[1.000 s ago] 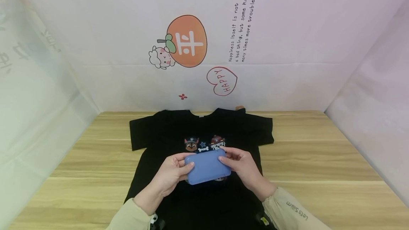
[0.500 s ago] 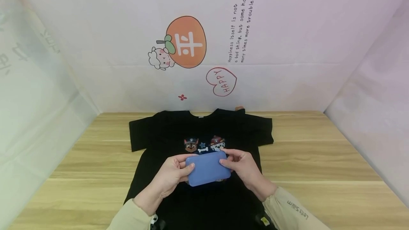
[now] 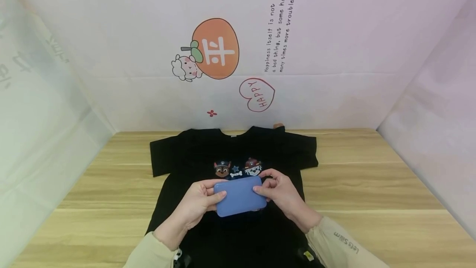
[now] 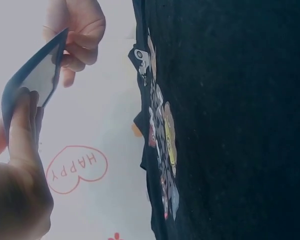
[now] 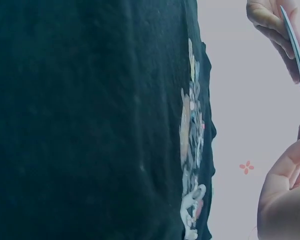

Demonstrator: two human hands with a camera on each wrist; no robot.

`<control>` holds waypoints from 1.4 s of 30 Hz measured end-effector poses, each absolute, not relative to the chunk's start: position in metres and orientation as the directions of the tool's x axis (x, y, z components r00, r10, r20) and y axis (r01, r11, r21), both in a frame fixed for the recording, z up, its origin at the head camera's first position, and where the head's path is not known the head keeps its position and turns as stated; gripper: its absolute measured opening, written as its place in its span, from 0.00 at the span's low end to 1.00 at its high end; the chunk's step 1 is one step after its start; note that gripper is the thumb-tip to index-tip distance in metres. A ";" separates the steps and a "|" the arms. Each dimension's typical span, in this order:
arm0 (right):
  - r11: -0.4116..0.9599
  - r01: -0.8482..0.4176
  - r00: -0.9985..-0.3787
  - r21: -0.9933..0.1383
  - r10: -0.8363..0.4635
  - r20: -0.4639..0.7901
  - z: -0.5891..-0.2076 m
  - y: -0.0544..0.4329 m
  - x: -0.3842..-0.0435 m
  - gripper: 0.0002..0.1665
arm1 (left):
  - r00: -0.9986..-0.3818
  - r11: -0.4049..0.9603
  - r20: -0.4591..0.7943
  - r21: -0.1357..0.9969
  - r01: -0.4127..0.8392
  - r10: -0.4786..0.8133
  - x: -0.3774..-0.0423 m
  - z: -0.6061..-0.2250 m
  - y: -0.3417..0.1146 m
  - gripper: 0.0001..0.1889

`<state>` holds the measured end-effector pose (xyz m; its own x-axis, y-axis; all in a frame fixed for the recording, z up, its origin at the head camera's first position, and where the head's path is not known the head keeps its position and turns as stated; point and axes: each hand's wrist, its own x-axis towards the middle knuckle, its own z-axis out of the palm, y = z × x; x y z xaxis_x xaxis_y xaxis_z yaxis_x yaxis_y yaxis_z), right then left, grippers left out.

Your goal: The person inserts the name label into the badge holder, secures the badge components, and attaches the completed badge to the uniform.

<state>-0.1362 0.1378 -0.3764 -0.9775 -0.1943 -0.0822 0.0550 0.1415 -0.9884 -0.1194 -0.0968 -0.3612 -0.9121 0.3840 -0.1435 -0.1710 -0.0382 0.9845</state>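
A thin blue rectangular case with rounded corners is held up above a black T-shirt. My left hand pinches its left end, the thumb on the blue face and the fingers behind. At the other end my right hand pinches the right edge near the upper corner between thumb and fingers. In the left wrist view the case shows a pale underside with a dark rim, where fingers of the left hand press. Seen from the right wrist, the case is nearly edge-on.
The T-shirt lies spread on a wood-grain table, its cartoon dog print partly covered by the case. A white printed sheet hangs behind the table, with pale sheets at both sides.
The case has shifted very slightly left. My right index finger has lifted a little off its top corner, while the right thumb stays on the face. The left hand keeps its grip.
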 end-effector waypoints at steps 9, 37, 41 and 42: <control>0.148 0.029 -0.965 -0.989 -0.253 -0.066 -0.369 0.141 -0.136 0.18 | -0.908 -0.087 -0.129 0.980 -0.177 0.399 -0.120 -0.362 -0.100 0.23; 0.367 -0.001 -0.986 -0.930 -0.158 -0.061 -0.363 0.189 -0.177 0.20 | -0.911 -0.103 -0.155 0.973 -0.209 0.382 -0.118 -0.354 -0.120 0.26; 0.428 0.004 -0.981 -0.904 -0.175 -0.087 -0.368 0.191 -0.183 0.21 | -0.910 -0.100 -0.159 0.972 -0.212 0.384 -0.116 -0.355 -0.123 0.26; 0.444 0.005 -0.979 -0.896 -0.180 -0.095 -0.370 0.191 -0.184 0.21 | -0.911 -0.098 -0.160 0.972 -0.212 0.381 -0.116 -0.356 -0.123 0.26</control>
<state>-0.1841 0.1913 -0.3697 -0.9790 -0.1804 -0.0947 0.0047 0.4444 -0.8958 -0.1159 -0.1235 -0.3557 -0.9106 0.3810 -0.1602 -0.2120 -0.0979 0.9724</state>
